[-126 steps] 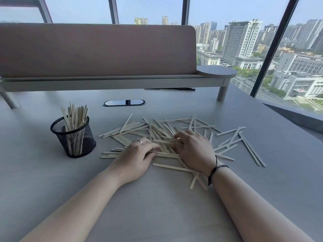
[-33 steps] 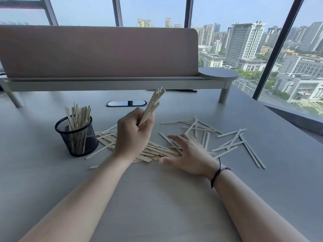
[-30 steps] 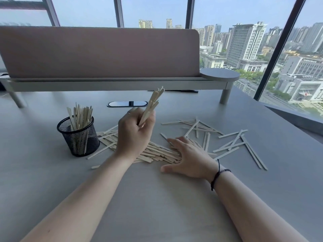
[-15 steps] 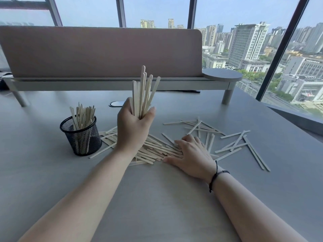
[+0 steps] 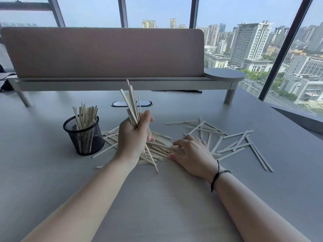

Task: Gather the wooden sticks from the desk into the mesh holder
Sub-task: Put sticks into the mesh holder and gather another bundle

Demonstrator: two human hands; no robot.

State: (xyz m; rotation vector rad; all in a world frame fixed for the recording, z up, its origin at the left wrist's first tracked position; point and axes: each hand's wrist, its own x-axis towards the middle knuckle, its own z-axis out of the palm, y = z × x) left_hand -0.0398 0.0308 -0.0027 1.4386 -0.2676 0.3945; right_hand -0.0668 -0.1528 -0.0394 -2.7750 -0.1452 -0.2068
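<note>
My left hand (image 5: 133, 137) grips a bundle of wooden sticks (image 5: 132, 102), held above the desk with their tops leaning left toward the black mesh holder (image 5: 83, 137). The holder stands at the left and has several sticks upright in it. One stick hangs lower from the bundle, its end near the desk. My right hand (image 5: 189, 154) lies flat, fingers spread, on a heap of loose sticks (image 5: 157, 147). More scattered sticks (image 5: 232, 144) lie to the right.
A grey desk (image 5: 157, 198) carries everything. A padded divider on a raised shelf (image 5: 104, 53) runs along the back, with a cable slot (image 5: 131, 103) in front of it. Large windows stand behind and to the right.
My left hand has tipped the bundle from leaning right, through upright, to leaning left, closer to the holder. My right hand has stayed on the heap.
</note>
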